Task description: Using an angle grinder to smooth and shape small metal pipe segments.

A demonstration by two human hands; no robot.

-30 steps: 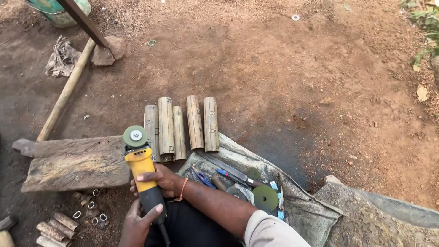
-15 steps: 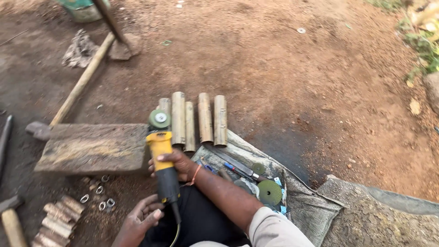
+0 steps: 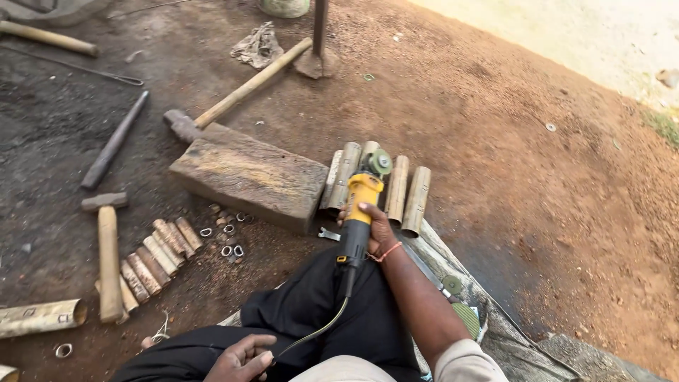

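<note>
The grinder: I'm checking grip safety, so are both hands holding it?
No, only the right hand grips the yellow grinder; the left hand rests near the lap.

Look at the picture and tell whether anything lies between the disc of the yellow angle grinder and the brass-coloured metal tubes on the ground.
Nothing visible does. The right hand holds the yellow angle grinder, and its disc sits directly over the row of brass-coloured metal tubes. The thick wooden block lies beside them, not between. Whether the disc touches a tube cannot be told.
</note>
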